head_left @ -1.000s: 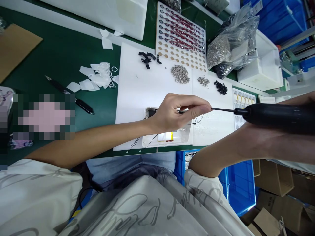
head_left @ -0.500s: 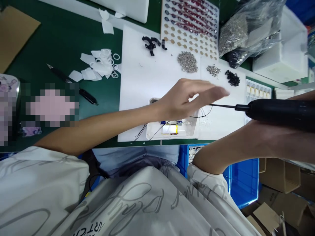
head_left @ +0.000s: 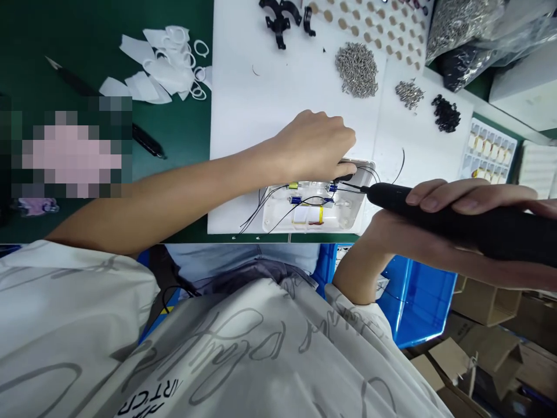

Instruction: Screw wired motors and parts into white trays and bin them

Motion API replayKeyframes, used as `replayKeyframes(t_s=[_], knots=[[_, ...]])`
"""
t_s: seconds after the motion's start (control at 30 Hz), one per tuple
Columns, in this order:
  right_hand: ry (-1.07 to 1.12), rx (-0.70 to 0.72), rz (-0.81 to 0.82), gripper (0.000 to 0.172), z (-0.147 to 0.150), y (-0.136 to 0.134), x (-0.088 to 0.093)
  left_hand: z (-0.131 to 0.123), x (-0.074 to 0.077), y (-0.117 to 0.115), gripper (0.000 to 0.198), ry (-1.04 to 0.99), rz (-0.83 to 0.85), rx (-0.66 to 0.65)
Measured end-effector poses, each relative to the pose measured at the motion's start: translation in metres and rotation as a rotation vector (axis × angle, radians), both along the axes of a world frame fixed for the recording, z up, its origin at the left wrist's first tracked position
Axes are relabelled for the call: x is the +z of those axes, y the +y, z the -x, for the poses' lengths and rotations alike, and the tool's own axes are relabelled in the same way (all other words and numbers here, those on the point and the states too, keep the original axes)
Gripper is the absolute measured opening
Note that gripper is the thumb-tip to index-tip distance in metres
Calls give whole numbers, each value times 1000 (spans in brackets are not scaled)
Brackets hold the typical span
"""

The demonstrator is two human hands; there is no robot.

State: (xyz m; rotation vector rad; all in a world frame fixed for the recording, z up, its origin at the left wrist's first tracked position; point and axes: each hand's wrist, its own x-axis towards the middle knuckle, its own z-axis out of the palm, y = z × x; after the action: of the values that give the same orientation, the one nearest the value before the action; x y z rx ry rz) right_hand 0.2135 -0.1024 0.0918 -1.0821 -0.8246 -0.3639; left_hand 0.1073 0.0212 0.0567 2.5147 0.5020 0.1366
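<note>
"Head view: where's the left hand?"

"The left hand (head_left: 313, 145) sits above a white plastic casing (head_left: 311, 217). Its fingers are curled together, and the tips press on the rim at the casing's 1 o'clock corner."

"And the right?"

"The right hand (head_left: 435, 238) is wrapped around a black electric screwdriver (head_left: 435, 217), with the nose aimed toward 9 o'clock at the casing's right end."

"Is the bit on a screw?"

"I can't tell; it's too small to make out there."

"What's inside the casing?"

"A yellow-edged pouch battery (head_left: 307, 215), small blue parts (head_left: 296, 200), and thin black wires (head_left: 261, 215) trailing out toward 8 o'clock."

"Around it?"

"The casing lies on a white board (head_left: 243, 116). Silver screws (head_left: 357, 69) are heaped at 1 o'clock, black small parts (head_left: 446, 113) lie at 2 o'clock, and a blue crate (head_left: 418, 302) sits at 4 o'clock."
</note>
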Motion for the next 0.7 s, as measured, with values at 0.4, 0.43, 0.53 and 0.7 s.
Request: replayKeyframes(t_s=[0.4, 0.43, 0.53, 0.7], knots=[[-154, 144, -167, 85, -4, 6, -19, -3, -10, 3, 29, -46, -86, -62], [-172, 108, -167, 82, -5, 6, -21, -4, -11, 3, 30, -45, -89, -65], [-243, 53, -129, 76, -14, 5, -30, -5, -16, 4, 31, -96, -95, -73], [-515, 188, -144, 88, -21, 11, -45, -5, -22, 4, 32, -128, -131, -68]])
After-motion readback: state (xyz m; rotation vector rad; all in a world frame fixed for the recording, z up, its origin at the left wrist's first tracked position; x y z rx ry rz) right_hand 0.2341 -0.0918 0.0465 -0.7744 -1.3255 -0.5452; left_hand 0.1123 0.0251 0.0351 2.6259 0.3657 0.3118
